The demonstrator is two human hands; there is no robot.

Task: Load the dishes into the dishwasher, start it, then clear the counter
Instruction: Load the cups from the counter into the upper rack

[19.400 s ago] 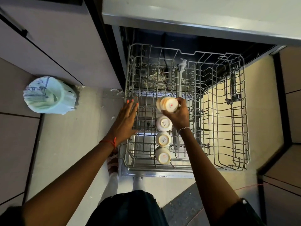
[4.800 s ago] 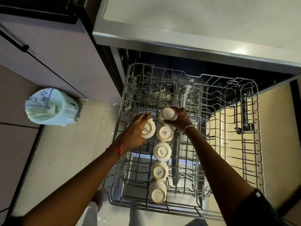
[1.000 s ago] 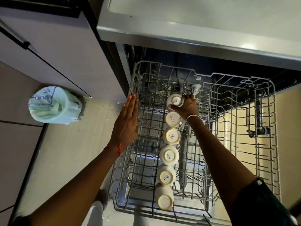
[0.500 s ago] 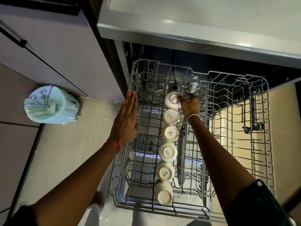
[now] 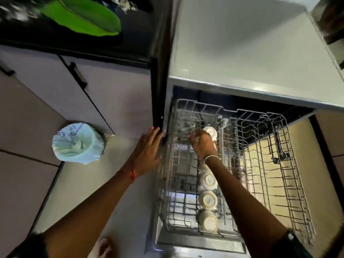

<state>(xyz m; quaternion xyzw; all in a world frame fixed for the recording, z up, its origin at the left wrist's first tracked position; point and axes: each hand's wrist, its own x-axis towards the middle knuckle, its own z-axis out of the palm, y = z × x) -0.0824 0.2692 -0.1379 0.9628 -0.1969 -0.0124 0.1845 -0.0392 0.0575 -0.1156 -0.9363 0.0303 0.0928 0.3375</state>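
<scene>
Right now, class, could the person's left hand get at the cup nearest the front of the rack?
Probably yes. The left hand lies open at the rack's left edge, the front cup sits uncovered, and the right forearm passes on its far side.
</scene>
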